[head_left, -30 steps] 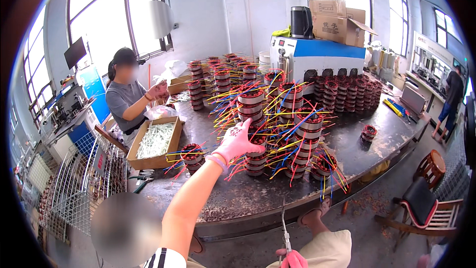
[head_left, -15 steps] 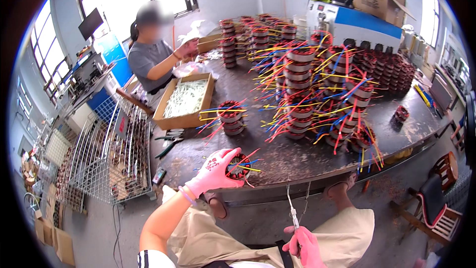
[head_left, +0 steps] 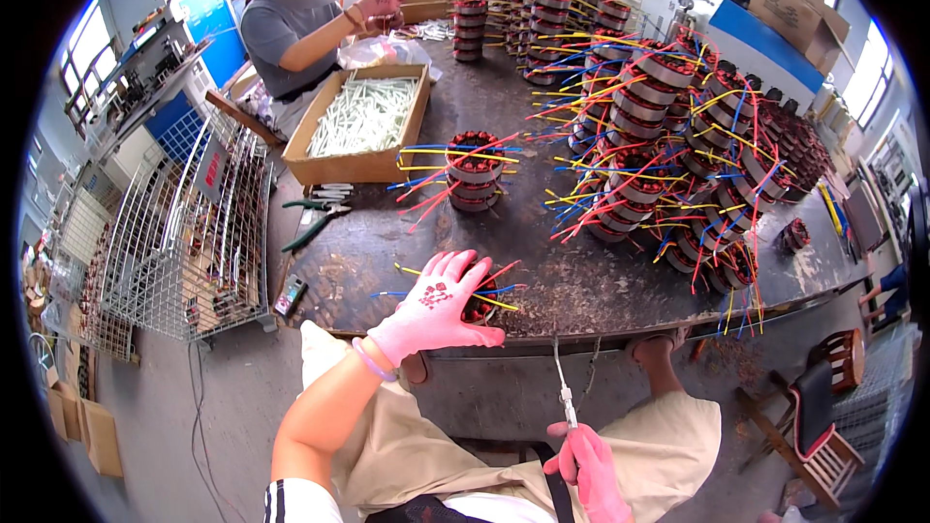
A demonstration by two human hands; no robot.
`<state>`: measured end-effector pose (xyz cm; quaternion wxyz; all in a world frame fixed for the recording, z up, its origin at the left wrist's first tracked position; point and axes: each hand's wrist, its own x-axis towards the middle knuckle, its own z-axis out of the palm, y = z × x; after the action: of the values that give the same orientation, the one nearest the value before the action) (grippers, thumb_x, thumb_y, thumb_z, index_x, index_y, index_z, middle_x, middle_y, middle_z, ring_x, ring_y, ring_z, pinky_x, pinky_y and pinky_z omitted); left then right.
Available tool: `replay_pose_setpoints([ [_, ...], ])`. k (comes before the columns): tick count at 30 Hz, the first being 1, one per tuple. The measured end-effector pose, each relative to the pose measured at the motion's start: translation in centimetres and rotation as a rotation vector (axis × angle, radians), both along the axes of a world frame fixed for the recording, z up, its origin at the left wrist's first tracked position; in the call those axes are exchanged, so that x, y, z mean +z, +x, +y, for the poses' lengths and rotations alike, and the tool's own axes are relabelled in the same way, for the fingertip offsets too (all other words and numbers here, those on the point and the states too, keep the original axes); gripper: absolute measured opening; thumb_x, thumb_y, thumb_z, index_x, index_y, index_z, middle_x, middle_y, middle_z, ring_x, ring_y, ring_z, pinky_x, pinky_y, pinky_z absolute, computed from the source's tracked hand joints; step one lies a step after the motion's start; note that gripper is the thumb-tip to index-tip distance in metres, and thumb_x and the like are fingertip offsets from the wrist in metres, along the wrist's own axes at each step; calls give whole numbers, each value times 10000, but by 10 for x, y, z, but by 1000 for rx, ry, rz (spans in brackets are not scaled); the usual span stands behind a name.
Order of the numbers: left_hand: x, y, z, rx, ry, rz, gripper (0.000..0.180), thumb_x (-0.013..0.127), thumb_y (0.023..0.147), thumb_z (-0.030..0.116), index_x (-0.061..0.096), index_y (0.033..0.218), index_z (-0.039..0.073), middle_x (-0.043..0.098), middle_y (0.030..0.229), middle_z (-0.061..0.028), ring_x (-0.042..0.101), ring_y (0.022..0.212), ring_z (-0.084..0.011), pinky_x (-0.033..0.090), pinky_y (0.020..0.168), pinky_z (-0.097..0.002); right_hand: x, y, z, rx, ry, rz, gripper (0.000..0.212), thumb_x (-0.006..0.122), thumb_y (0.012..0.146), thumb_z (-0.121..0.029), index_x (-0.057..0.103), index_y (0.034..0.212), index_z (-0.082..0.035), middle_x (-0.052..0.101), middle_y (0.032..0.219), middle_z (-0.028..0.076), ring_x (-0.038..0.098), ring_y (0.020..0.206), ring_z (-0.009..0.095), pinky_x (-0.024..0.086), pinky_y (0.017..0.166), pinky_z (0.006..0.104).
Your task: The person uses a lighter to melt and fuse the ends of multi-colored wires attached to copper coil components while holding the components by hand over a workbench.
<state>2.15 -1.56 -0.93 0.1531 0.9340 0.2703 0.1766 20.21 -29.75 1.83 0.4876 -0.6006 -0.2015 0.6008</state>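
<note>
My left hand [head_left: 436, 310], in a pink glove, is curved around a small wound motor stator [head_left: 481, 304] at the table's near edge. Its thumb lies on the near side and its fingers on the far side; the palm hides part of the stator. Red, blue and yellow leads stick out from under the glove. Low in front of my lap, my gloved right hand [head_left: 589, 470] is closed around a slim tool [head_left: 567, 392] with a pale body and a long thin tip pointing up at the table edge. The tool's exact kind is unclear.
Beyond my left hand stands a short stack of stators [head_left: 475, 174]. Taller stator stacks [head_left: 639, 126] with spreading leads fill the right. Green-handled pliers [head_left: 315, 228] lie by a box of white tubes [head_left: 363, 116]. A co-worker [head_left: 291, 39] works at the far left. A wire cage [head_left: 184, 232] stands left.
The view has shifted, bringing the table's contents higher. My left hand has spread its fingers wider over the stator, whose leads now also show left of the glove. My right hand keeps the tool.
</note>
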Motion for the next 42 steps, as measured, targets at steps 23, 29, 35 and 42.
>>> replay_pose_setpoints([
  [23,3,-12,15,51,-12,39,1009,899,576,368,469,1443,81,520,1385,-192,503,1276,-391,400,1091,-463,-36,-8,-2,107,-33,159,367,446,1070,-277,588,1224,24,424,613,-41,412,566,61,529,725,300],
  [29,6,-13,17,17,-66,32,1016,910,571,328,464,1450,79,507,1412,-185,485,1298,-390,388,1101,-460,-35,-8,0,95,-47,180,370,450,1070,-277,588,1223,29,429,609,-34,416,562,65,527,718,299],
  [35,13,-18,25,-81,-60,12,934,878,634,215,457,1457,83,467,1468,-177,453,1334,-385,359,1125,-471,-32,-5,-5,4,-8,210,349,442,1069,-239,576,1243,32,420,610,-39,389,544,61,523,697,300],
  [42,25,-39,-19,314,112,-162,425,781,811,217,618,1167,50,620,1082,-142,649,922,-317,539,791,-396,-19,3,-14,-45,-10,119,392,414,1073,-290,578,1187,47,455,591,-33,584,586,108,368,521,220],
])
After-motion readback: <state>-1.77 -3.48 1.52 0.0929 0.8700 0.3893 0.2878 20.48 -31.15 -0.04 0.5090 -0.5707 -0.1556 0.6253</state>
